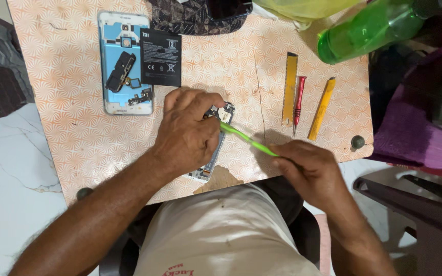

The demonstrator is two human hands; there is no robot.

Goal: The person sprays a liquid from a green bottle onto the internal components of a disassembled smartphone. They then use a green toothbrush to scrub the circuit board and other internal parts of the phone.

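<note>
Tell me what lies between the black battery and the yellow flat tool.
Head view: only bare patterned tabletop lies between the black battery and the yellow flat tool.

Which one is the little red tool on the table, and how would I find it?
Look at the right side of the patterned table, just below the green bottle. Three thin tools lie side by side there. The red screwdriver is the middle one, between two yellow tools, and the only red one.

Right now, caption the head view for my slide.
Left hand steadies an opened phone while right hand works a green pry tool.
</note>
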